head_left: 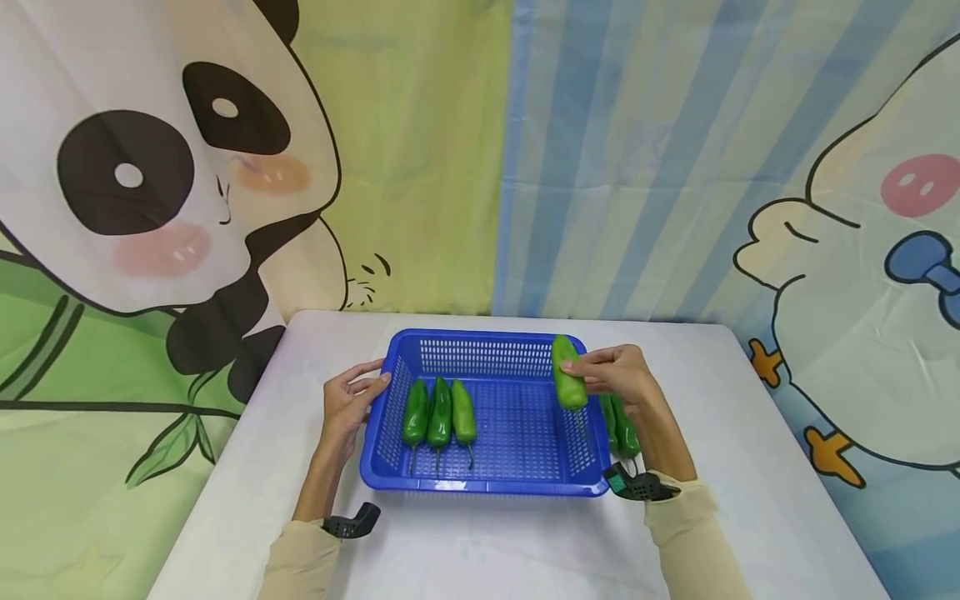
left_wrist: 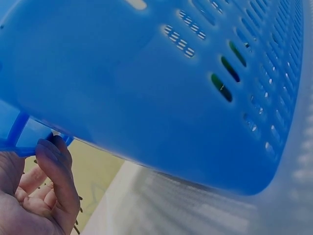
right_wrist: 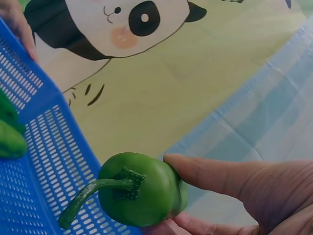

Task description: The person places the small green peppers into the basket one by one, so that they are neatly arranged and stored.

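Cloth backdrop [head_left: 420,167] behind the work: printed panda [head_left: 150,250] beyond the left fingers, white cartoon figure [head_left: 870,350] beyond the right. White table [head_left: 495,550] below both hands. Left hand [head_left: 348,406]: grasping the blue basket [head_left: 517,425] at the left end of its rim, thumb on the rim, other fingers curled at the outer side. Right hand [head_left: 618,375]: held pepper [head_left: 567,379] pinched between thumb and fingers, above the basket's right end; right wrist view shows its curved stem [right_wrist: 93,196] pointing away from the fingertips. Three peppers [head_left: 440,417] lie side by side on the basket floor, just right of the left fingers and well apart from the right ones, stems toward the person; the one farthest from the left fingers is lighter green. Two dark peppers [head_left: 625,429] below the right fingers, just outside the basket's right wall, partly hidden by its rim. Black wrist device [head_left: 351,523] behind the left fingers, at the cuff
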Motion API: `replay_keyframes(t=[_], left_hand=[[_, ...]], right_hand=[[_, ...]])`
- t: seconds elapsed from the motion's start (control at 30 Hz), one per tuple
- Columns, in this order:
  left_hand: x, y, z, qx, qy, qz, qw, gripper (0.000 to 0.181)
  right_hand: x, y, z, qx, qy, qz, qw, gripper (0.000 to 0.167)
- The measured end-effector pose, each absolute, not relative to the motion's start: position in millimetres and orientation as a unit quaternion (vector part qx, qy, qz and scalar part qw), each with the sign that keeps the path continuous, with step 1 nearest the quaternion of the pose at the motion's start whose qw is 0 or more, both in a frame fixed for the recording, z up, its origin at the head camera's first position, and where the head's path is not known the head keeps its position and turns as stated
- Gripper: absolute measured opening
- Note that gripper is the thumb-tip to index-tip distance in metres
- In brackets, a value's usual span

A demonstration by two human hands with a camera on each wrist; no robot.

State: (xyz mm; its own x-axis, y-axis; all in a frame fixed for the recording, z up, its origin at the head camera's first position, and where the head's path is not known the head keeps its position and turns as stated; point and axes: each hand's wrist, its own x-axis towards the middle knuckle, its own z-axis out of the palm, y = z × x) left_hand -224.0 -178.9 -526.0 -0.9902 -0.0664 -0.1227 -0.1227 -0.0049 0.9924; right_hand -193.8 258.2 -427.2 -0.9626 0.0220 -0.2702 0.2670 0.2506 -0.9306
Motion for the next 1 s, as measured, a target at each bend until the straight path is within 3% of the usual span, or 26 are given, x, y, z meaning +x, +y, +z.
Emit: replay_keyframes(t=[0.37, 1.0], left_hand=[[-222.4, -179.9, -525.9, -0.060, 0.707, 0.704, 0.016, 0.049], [-224.1, -180.0, -525.6, -0.067, 0.706, 0.704, 0.023, 0.051]], right_hand=[[-199.9, 233.0, -419.6, 0.086, 0.782, -0.609, 0.103, 0.043], [-215.7, 195.4, -445.0, 0.079, 0.780, -0.605, 0.141, 0.034]])
